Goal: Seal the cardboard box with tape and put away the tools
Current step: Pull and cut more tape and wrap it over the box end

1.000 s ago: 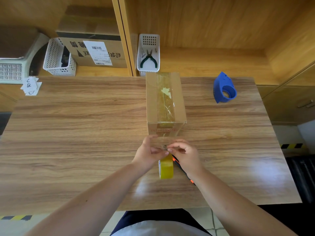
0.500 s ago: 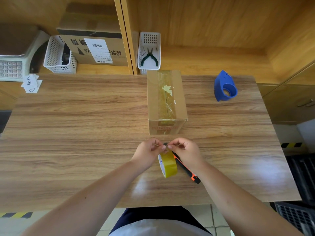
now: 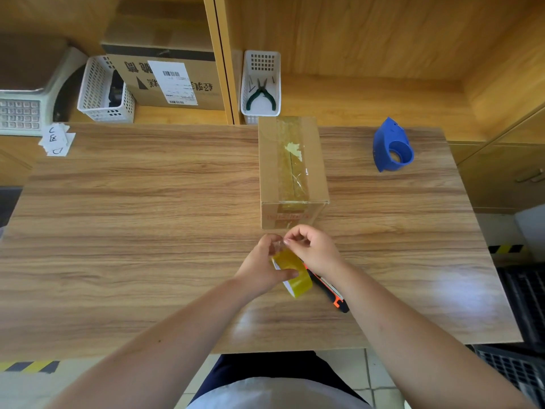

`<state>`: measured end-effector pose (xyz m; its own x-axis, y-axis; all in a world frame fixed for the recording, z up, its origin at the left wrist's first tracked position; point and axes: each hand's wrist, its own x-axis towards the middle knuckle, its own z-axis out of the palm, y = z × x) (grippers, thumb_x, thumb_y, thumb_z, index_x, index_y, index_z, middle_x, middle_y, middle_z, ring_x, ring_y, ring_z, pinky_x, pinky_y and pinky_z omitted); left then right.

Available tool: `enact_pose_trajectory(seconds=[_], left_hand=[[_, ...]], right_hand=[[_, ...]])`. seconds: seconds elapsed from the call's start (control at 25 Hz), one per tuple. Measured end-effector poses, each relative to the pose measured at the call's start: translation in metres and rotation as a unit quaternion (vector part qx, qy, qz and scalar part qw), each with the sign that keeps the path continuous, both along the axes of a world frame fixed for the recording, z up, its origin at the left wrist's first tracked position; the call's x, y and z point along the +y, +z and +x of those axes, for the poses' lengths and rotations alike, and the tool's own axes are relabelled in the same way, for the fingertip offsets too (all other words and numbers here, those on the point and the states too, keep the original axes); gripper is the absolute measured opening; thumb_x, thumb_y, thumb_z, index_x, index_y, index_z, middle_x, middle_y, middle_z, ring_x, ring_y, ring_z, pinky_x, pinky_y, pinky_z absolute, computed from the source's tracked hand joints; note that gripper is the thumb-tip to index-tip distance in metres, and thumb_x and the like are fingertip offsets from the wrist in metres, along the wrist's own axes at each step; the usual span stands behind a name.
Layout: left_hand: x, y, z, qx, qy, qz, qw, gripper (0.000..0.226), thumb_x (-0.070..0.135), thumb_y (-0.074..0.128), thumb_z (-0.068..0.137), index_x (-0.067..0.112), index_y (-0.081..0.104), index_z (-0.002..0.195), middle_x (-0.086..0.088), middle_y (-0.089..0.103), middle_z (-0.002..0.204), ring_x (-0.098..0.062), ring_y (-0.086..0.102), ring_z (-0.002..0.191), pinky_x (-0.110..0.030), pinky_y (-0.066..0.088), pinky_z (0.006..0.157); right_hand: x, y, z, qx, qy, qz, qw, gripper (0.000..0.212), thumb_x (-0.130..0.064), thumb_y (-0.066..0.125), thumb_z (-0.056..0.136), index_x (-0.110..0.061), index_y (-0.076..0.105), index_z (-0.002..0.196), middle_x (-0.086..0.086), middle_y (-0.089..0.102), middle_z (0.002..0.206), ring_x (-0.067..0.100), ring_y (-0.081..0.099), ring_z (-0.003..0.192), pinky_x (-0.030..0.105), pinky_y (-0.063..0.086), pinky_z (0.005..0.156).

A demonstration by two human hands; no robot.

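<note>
Just below the centre of the frame, the left hand (image 3: 262, 270) is wrapped around a yellow tape roll (image 3: 292, 273), thumb across its outer face, holding it tilted just above the wooden table (image 3: 132, 231). The right hand (image 3: 312, 249) sits directly right of it, thumb and forefinger pinched on the clear loose end of tape at the top of the roll. Under the right wrist an orange-and-black utility knife (image 3: 330, 290) lies on the table, touching or nearly touching the roll. The cardboard box (image 3: 292, 172) stands just above both hands, its top seam already taped. A blue tape dispenser (image 3: 392, 146) rests well apart at upper right.
</note>
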<state>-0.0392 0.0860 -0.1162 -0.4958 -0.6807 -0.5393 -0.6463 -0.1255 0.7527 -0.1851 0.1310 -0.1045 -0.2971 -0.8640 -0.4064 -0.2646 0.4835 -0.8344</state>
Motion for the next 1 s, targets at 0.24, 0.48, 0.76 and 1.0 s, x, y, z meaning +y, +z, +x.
enact_pose_trajectory(seconds=[0.24, 0.48, 0.76, 1.0], left_hand=[[0.006, -0.012, -0.005, -0.026, 0.014, 0.062, 0.998, 0.108, 0.033, 0.09, 0.061, 0.023, 0.025, 0.146, 0.004, 0.051, 0.132, -0.013, 0.051, 0.119, -0.031, 0.048, 0.094], [0.004, -0.014, -0.005, -0.094, -0.044, 0.036, 0.994, 0.107, 0.054, 0.087, 0.045, 0.021, 0.046, 0.138, 0.0, 0.047, 0.133, -0.016, 0.052, 0.118, -0.03, 0.048, 0.092], [-0.012, 0.011, 0.011, 0.049, 0.015, 0.189, 0.981, 0.074, 0.028, 0.089, 0.063, 0.045, 0.04, 0.115, -0.013, 0.068, 0.115, -0.026, 0.069, 0.102, -0.04, 0.056, 0.089], [-0.019, 0.027, 0.006, 0.04, 0.013, 0.122, 0.992, 0.113, 0.043, 0.093, 0.037, 0.027, 0.038, 0.134, 0.007, 0.062, 0.121, -0.012, 0.061, 0.112, -0.038, 0.053, 0.095]], right_hand=[[-0.006, 0.007, -0.008, 0.005, -0.001, 0.025, 1.0, 0.006, -0.024, 0.068, 0.087, -0.022, 0.069, 0.082, -0.003, 0.072, 0.086, 0.01, 0.059, 0.076, 0.027, 0.048, 0.074], [-0.002, 0.013, -0.009, -0.004, -0.005, 0.029, 1.0, 0.005, -0.019, 0.068, 0.088, -0.016, 0.07, 0.084, -0.008, 0.071, 0.081, 0.007, 0.063, 0.078, 0.028, 0.05, 0.08], [-0.01, 0.056, -0.029, 0.027, 0.04, -0.015, 0.999, 0.006, -0.024, 0.073, 0.084, -0.025, 0.072, 0.079, -0.002, 0.07, 0.08, 0.011, 0.052, 0.072, 0.027, 0.048, 0.072], [-0.021, 0.068, -0.029, 0.044, 0.035, -0.045, 0.997, 0.004, -0.021, 0.073, 0.084, -0.019, 0.073, 0.081, 0.004, 0.073, 0.086, 0.009, 0.057, 0.075, 0.02, 0.047, 0.071]])
